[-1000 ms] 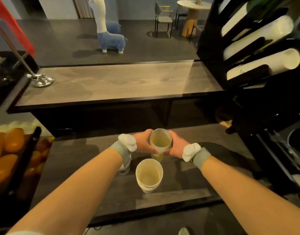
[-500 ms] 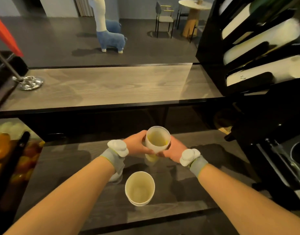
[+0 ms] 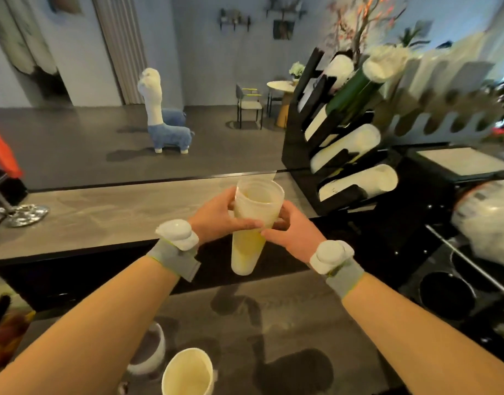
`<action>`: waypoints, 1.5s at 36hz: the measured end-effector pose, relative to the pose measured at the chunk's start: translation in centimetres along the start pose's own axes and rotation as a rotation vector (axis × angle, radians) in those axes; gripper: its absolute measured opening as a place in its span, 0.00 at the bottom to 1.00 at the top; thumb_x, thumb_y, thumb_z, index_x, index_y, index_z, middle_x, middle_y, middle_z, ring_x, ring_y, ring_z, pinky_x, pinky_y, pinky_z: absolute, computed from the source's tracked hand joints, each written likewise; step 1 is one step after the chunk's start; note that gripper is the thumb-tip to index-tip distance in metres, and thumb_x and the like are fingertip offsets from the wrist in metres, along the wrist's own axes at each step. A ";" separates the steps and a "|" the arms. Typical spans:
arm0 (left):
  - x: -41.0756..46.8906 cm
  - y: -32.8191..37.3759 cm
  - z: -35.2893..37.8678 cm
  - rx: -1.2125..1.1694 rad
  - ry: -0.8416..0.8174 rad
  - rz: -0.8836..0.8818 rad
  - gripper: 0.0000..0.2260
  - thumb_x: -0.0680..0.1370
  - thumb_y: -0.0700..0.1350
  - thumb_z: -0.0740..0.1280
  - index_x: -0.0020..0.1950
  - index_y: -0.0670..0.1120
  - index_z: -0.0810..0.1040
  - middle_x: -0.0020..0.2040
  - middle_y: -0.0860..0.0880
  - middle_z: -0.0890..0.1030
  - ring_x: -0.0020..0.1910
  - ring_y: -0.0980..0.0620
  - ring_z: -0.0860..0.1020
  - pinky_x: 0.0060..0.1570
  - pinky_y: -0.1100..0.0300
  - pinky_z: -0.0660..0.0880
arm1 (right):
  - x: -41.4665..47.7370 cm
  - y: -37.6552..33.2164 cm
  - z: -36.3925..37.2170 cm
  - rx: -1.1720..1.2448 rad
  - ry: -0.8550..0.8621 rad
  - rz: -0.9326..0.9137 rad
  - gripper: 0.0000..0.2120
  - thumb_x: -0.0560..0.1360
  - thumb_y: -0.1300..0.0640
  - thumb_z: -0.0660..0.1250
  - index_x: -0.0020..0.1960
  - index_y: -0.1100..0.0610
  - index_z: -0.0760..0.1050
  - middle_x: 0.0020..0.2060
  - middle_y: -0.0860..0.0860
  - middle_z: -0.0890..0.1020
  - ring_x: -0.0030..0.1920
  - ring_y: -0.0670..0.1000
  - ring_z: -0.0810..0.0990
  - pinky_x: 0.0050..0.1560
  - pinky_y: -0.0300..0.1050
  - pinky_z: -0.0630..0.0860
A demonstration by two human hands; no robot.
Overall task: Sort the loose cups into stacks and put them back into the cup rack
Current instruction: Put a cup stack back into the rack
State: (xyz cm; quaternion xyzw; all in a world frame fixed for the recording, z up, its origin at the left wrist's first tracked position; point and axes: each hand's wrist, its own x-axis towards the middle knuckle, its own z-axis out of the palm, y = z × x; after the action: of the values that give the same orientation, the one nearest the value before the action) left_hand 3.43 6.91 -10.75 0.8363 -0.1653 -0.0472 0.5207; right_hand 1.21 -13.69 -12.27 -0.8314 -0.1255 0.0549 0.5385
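A tall stack of translucent plastic cups [image 3: 252,223] is held upright above the lower counter, mouth tilted toward me. My left hand [image 3: 216,216] grips its left side and my right hand [image 3: 289,230] grips its right side. The black cup rack [image 3: 299,143] stands on the upper counter at the right, with slanted stacks of white cups [image 3: 359,182] lying in its slots. On the lower counter, near the bottom edge, a white paper cup stack [image 3: 188,376] stands mouth up, and a clear cup [image 3: 149,349] sits just left of it under my left forearm.
The grey wooden upper counter [image 3: 102,212] runs across the middle, with a chrome flag base [image 3: 24,215] at its left. Fruit [image 3: 3,334] lies at the lower left. Round black openings [image 3: 446,295] and equipment fill the right side. A llama figure [image 3: 162,121] stands on the floor beyond.
Both hands have lifted the plastic cup stack up off the lower counter and slightly right, toward the rack. The view tilted upward, so the paper cups now sit at the bottom edge.
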 end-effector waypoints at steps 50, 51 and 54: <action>18.9 16.9 11.6 0.246 0.174 0.247 0.38 0.75 0.49 0.74 0.79 0.49 0.57 0.65 0.45 0.78 0.61 0.44 0.79 0.56 0.56 0.75 | -2.9 -15.7 -28.7 -0.579 0.741 -0.180 0.29 0.68 0.34 0.68 0.63 0.47 0.67 0.54 0.48 0.77 0.46 0.54 0.82 0.50 0.56 0.81; 19.4 16.8 11.9 0.309 0.156 0.227 0.38 0.75 0.50 0.74 0.79 0.50 0.55 0.65 0.44 0.77 0.61 0.43 0.78 0.59 0.52 0.76 | -2.6 -15.6 -29.0 -0.593 0.734 -0.178 0.28 0.69 0.35 0.68 0.62 0.48 0.68 0.54 0.48 0.77 0.46 0.54 0.82 0.49 0.56 0.81; 20.4 16.5 12.3 0.409 0.149 0.201 0.38 0.75 0.53 0.73 0.77 0.51 0.55 0.64 0.45 0.79 0.60 0.43 0.79 0.57 0.53 0.76 | -1.9 -15.3 -29.3 -0.633 0.713 -0.163 0.28 0.68 0.34 0.69 0.62 0.46 0.67 0.55 0.49 0.77 0.44 0.54 0.82 0.49 0.55 0.81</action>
State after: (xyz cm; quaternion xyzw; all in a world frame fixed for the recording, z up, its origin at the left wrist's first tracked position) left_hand 15.78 -16.86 0.17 0.9050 -0.2147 0.1011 0.3531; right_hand 3.76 -34.09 13.69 -0.9089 -0.0083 -0.3169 0.2711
